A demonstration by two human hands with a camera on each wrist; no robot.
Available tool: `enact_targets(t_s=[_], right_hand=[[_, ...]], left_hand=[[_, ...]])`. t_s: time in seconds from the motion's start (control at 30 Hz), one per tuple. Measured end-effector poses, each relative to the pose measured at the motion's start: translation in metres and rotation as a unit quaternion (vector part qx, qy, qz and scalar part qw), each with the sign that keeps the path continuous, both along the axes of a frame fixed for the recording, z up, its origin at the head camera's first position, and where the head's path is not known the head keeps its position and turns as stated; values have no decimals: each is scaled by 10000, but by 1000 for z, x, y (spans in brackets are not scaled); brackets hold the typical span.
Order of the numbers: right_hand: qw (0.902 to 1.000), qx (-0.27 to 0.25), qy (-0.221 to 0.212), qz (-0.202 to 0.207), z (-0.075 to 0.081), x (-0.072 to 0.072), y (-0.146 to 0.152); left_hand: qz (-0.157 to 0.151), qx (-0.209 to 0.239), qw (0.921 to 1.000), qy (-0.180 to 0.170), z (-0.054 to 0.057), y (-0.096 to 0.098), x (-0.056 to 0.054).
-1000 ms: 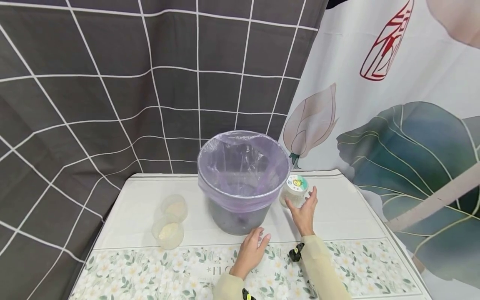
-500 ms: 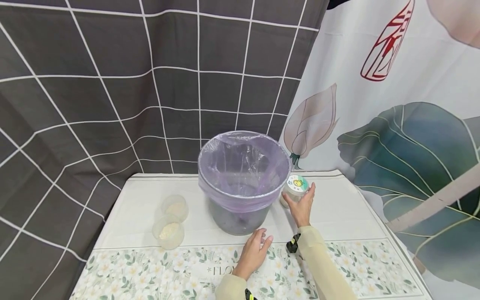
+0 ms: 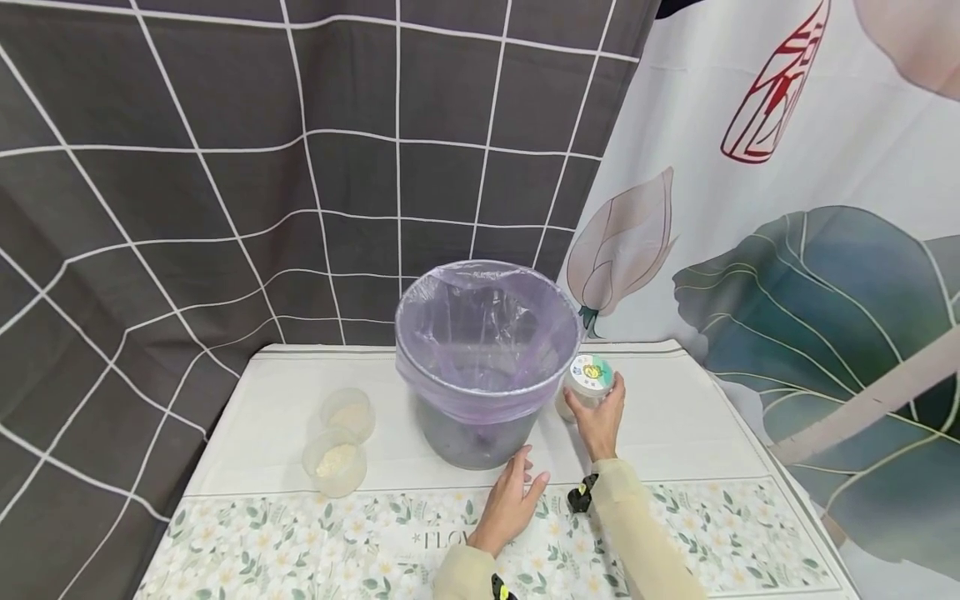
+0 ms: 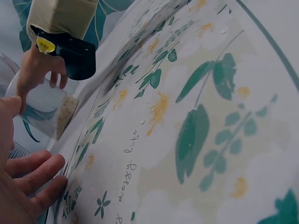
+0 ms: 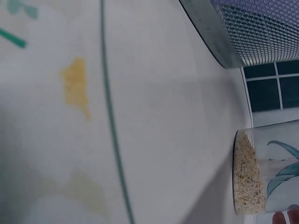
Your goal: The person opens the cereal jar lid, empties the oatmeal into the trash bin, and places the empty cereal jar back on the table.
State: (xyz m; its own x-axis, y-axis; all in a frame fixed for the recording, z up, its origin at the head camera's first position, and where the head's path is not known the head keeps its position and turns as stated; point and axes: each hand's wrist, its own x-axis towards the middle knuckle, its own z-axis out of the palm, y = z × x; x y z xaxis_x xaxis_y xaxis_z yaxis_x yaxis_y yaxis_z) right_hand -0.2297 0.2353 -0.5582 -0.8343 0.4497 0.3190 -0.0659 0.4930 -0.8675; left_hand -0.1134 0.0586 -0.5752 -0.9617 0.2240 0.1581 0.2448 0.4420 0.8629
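My right hand (image 3: pixel 602 422) grips a clear jar (image 5: pixel 275 168) around its side, thumb on the left and fingers on the right. The jar has a white and green lid (image 3: pixel 591 372), and beige flakes (image 5: pixel 247 175) lie in its bottom. In the right wrist view only my fingertips (image 5: pixel 286 217) show, at the jar's side. My left hand (image 3: pixel 506 510) is held with relaxed fingers low over the table, holding nothing. Its fingertips are close to the foot of a grey mesh wastebasket (image 3: pixel 468 446) lined with a purple plastic bag (image 3: pixel 487 321).
Two translucent round tubs (image 3: pixel 347 479) (image 3: pixel 362 406) stand at the left of the table, each with pale contents. A white tablecloth (image 3: pixel 258 417) with a flowered front band covers the table. Behind hang a dark checked curtain (image 3: pixel 337 183) and a white printed one (image 3: pixel 652 108).
My right hand has closed around the jar, which has shifted slightly toward me. My left hand has moved a little to the right, nearer the wastebasket's foot.
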Motion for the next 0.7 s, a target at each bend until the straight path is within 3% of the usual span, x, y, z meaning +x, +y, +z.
enact_targets(t_s=[0.27,0.47,0.6,0.7], right_hand=[[9992,-295,203,192,-1,21,-8],[9980,-525,218,272,-3,40,-11],[9981,-540,232,191,-16,48,-8],[9984,-494,247,107,-35,51,-2]], left_hand=[[51,6,9995,-327,1,0,4],[-28,78,9992,-382,1,1,4],[-48,178,9987,-476,0,2,4],[-63,345,9975,-618,0,2,5]])
